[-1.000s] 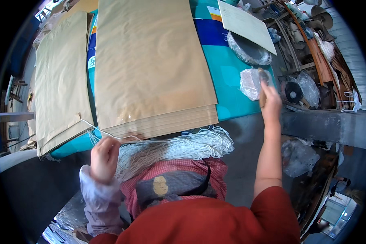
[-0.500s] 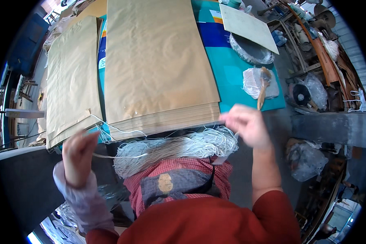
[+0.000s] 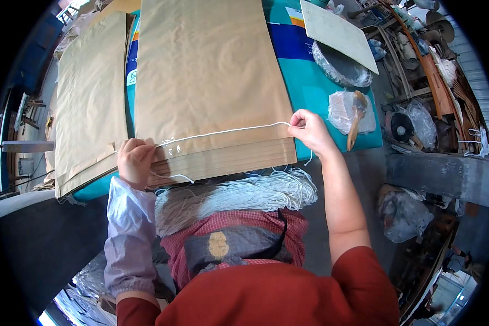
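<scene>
A white string [image 3: 223,132] is stretched across the near end of a thick stack of brown paper sheets [image 3: 206,81]. My left hand [image 3: 136,160] pinches one end of it at the stack's near left corner. My right hand [image 3: 308,130] pinches the other end at the near right corner. A bundle of several white strings [image 3: 239,195] lies across my lap, just below the stack's edge.
A second stack of brown paper [image 3: 89,98] lies to the left on the teal table [image 3: 315,87]. To the right are a brush with a wooden handle [image 3: 356,117] on a plastic bag, a foil-covered dish [image 3: 339,68] and a grey board [image 3: 337,32]. Clutter fills the floor at right.
My right hand came back from the brush at the right, and both hands moved up to the stack, pulling one string taut across its near end.
</scene>
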`<state>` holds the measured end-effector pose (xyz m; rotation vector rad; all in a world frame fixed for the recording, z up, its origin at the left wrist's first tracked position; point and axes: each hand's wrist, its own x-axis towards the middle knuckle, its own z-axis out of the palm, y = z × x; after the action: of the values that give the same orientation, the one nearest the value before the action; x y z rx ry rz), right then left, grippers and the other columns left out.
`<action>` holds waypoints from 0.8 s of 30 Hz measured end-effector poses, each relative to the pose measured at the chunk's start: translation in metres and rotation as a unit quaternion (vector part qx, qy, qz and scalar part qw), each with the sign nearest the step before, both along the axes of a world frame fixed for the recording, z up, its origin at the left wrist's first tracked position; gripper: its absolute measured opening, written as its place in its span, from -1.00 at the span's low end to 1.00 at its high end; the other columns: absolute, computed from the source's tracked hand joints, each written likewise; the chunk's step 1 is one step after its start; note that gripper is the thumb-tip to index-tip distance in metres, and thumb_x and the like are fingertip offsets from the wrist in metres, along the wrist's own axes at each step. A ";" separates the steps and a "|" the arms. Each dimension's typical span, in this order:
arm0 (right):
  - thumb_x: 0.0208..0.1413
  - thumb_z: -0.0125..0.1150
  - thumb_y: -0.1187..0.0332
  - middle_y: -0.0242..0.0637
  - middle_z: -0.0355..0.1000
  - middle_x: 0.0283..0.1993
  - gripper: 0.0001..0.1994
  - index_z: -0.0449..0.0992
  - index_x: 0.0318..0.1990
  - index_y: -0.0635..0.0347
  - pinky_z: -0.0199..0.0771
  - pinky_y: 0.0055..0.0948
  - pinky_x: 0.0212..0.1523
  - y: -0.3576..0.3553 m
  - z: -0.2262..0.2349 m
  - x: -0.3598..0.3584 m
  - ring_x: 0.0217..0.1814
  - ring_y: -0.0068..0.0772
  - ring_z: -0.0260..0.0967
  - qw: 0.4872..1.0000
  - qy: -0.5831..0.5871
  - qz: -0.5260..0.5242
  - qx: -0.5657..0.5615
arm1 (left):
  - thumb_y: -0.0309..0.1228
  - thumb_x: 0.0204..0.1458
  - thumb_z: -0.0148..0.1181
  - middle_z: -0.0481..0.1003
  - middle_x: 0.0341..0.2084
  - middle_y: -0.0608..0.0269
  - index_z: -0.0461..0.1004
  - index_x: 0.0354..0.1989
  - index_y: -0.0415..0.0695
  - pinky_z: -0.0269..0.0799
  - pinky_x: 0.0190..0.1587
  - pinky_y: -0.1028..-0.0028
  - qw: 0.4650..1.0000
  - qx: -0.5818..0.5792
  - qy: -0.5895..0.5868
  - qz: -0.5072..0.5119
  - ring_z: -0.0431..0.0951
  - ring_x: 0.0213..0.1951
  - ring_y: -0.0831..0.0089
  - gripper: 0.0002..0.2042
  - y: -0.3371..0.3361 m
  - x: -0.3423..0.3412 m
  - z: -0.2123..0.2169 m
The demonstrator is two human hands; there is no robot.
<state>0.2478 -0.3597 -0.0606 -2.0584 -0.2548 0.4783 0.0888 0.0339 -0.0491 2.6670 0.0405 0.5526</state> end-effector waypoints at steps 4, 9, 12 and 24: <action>-0.14 0.29 0.53 -0.50 0.23 -0.54 -0.78 0.29 -0.53 0.17 0.20 -0.59 -0.48 0.001 0.001 0.002 -0.46 -0.69 0.19 0.976 0.126 -0.016 0.178 | -0.57 -0.26 0.25 0.45 -0.43 0.25 0.53 -0.34 -0.11 0.31 -0.20 0.30 0.991 0.128 -0.022 -0.031 0.45 -0.28 0.28 -0.77 -0.018 0.005 0.017; -0.33 0.45 0.47 -0.29 0.27 -0.50 -0.63 0.25 -0.49 0.14 0.30 -0.41 -0.38 0.027 -0.002 -0.018 -0.45 -0.32 0.27 0.981 -0.139 -0.079 -0.108 | -0.71 -0.19 0.06 0.48 -0.33 0.13 0.51 -0.15 -0.17 0.45 -0.28 0.28 0.995 -0.076 0.023 -0.055 0.49 -0.31 0.10 -0.63 -0.013 -0.006 0.002; -0.39 0.44 0.53 -0.17 0.30 0.08 -0.47 0.39 -0.13 0.13 0.37 -0.24 -0.14 0.030 0.006 -0.024 0.00 -0.14 0.32 0.912 -0.404 -0.017 -0.062 | -0.72 -0.17 0.05 0.47 -0.26 0.12 0.51 -0.16 -0.23 0.42 -0.13 0.31 0.987 -0.015 0.055 -0.150 0.46 -0.19 0.12 -0.66 -0.011 -0.002 0.007; -0.05 0.34 0.41 -0.31 0.42 -0.51 -0.86 0.52 -0.51 0.26 0.30 -0.51 -0.50 0.054 -0.009 0.000 -0.52 -0.47 0.35 0.988 -0.153 0.017 -0.032 | -0.43 -0.02 0.20 0.48 -0.43 0.13 0.58 -0.37 -0.23 0.40 -0.22 0.40 0.966 -0.152 0.208 0.019 0.52 -0.33 0.28 -0.87 0.004 0.022 0.011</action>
<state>0.2478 -0.3054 -0.0696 -2.1899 -0.4639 0.1900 0.1105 0.0379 -0.0377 2.4344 0.2753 -0.0147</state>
